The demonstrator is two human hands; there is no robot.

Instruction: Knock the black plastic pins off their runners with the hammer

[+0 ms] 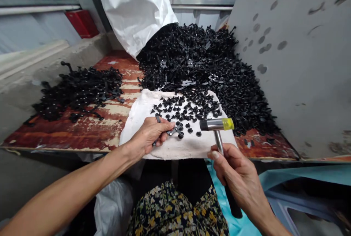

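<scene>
Left hand: you pinch a black multi-armed bracket, round-ended, at frame centre
Right hand: you grip a two-faced mallet, right of centre
Mallet faces: black, yellow; shiny metal head
Studs: black, flared, strewn over your white pad

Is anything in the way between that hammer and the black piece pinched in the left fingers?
Nothing visible blocks the way from the hammer to the black piece. A few loose black parts lie low on the white pad between them.
</scene>
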